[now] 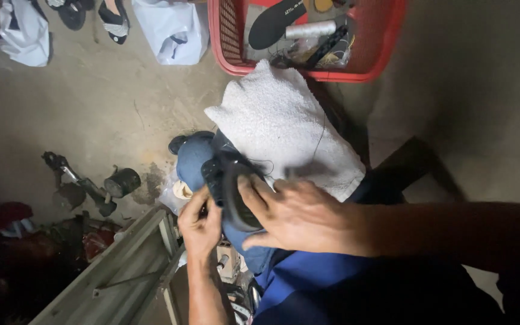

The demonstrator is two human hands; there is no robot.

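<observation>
Left hand curled in a grip, right hand spread, fingers touching.

Dim, uneven light leaves dark corners, a brighter towel, and slightly motion-blurred fingers.

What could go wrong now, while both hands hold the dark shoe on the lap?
The white towel lies loosely over the knee and might slide to the floor. The left hand and right hand grip the dark shoe in dim, blurred light, so a slip seems possible.
</observation>
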